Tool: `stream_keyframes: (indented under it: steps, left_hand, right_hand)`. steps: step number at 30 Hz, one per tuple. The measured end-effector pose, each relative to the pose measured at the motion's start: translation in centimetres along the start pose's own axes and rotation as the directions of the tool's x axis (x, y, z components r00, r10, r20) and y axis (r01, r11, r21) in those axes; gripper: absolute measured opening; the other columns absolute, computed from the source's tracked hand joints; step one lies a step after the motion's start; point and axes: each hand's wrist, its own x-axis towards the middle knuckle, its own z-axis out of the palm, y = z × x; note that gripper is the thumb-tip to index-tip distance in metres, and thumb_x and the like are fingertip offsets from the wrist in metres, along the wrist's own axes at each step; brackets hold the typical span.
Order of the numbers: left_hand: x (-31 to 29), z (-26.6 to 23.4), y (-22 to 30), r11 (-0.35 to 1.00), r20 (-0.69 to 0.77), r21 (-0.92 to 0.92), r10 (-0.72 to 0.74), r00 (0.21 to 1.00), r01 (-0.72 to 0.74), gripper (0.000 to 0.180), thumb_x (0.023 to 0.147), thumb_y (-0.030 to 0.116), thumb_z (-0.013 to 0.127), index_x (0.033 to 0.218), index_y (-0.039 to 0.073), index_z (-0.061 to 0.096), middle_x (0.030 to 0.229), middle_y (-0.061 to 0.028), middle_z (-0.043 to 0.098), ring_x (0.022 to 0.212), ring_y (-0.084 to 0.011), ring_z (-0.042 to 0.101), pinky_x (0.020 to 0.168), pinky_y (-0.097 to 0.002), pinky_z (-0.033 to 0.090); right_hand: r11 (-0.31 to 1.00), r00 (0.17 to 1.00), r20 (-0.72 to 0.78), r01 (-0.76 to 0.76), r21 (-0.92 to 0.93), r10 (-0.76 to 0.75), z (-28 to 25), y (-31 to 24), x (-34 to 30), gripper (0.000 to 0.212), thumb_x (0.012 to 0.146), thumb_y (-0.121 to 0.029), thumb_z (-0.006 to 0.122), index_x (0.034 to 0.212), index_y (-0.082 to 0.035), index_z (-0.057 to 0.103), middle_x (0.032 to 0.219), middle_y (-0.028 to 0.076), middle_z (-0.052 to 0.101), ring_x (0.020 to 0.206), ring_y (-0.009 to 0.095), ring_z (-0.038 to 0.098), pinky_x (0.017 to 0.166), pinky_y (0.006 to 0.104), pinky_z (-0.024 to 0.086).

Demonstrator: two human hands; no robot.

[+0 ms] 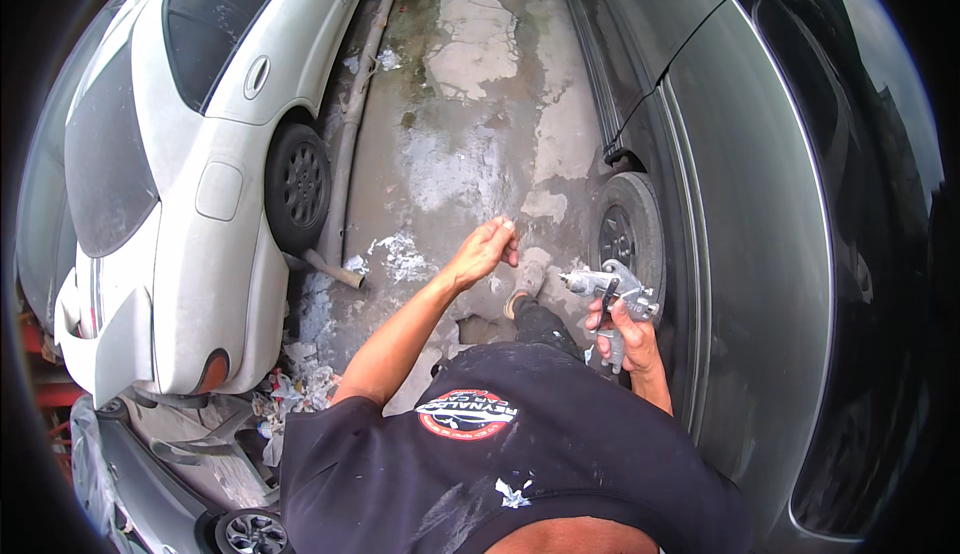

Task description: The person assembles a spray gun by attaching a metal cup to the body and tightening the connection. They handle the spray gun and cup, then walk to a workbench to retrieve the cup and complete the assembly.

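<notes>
Right hand [637, 340] grips a grey metal spray gun [626, 284] near a car wheel [617, 234] — its body crosswise, one end toward the left hand [487, 250], apart, fingers curled; whether holding anything, unclear.

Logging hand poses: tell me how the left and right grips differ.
The right grip holds a metallic spray gun; the left grip is curled without a visible tool. The left grip shows higher in the picture; the right grip lower, near the dark vehicle. Both are bare.
</notes>
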Motion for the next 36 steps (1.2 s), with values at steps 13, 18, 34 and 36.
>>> stream_keyframes:
  steps: [13, 18, 34, 36]
  left_hand:
    - [10.7, -28.4, -29.6, 0.512, -0.649, -0.647, -0.759, -0.056, 0.565, 0.03, 0.095, 0.025, 0.073, 0.094, -0.005, 0.069, 0.077, -0.015, 0.07, 0.064, -0.0243, 0.068, 0.054, -0.0381, 0.053]
    - [30.1, -32.0, -24.8, 0.311, -0.497, -0.427, -0.865, 0.066, 0.849, 0.032, 0.092, 0.029, 0.074, 0.092, -0.003, 0.072, 0.078, -0.0166, 0.072, 0.069, -0.0267, 0.071, 0.062, -0.0397, 0.056]
    - [144.9, -87.8, 45.5, 0.93, -0.587, 0.363, 0.28, 0.759, -0.061, 0.043, 0.101, 0.041, 0.065, 0.105, -0.002, 0.07, 0.091, -0.0071, 0.073, 0.083, -0.0139, 0.069, 0.077, -0.0297, 0.054]
    - [151.8, -93.3, 44.1, 0.934, -0.602, 0.358, 0.223, 0.767, 0.009, 0.044, 0.101, 0.042, 0.064, 0.104, -0.001, 0.07, 0.084, -0.0045, 0.072, 0.079, -0.0125, 0.067, 0.074, -0.0293, 0.053]
  right_hand:
    - [0.994, 0.997, 0.074, -0.02, -0.11, 0.028, 1.0, -27.3, 65.7, 0.044, 0.102, -0.046, 0.063, 0.104, -0.003, 0.065, 0.083, 0.007, 0.068, 0.049, 0.008, 0.054, 0.039, 0.0224, 0.042]
    - [0.969, 0.995, 0.101, 0.021, -0.245, 0.004, 6.7, -36.5, 89.3, 0.034, 0.101, -0.038, 0.067, 0.105, -0.005, 0.066, 0.084, 0.006, 0.069, 0.049, 0.009, 0.055, 0.04, 0.0245, 0.044]
    - [0.849, 0.93, -0.331, -0.301, -0.434, 0.161, 7.0, -60.4, 154.6, 0.036, 0.096, -0.039, 0.072, 0.096, -0.002, 0.073, 0.077, 0.004, 0.071, 0.048, 0.012, 0.056, 0.042, 0.0298, 0.046]
    - [0.816, 0.953, -0.28, -0.253, -0.52, 0.117, 8.0, -65.7, 166.3, 0.038, 0.095, -0.04, 0.073, 0.094, -0.001, 0.073, 0.075, 0.005, 0.071, 0.049, 0.013, 0.057, 0.043, 0.0307, 0.048]
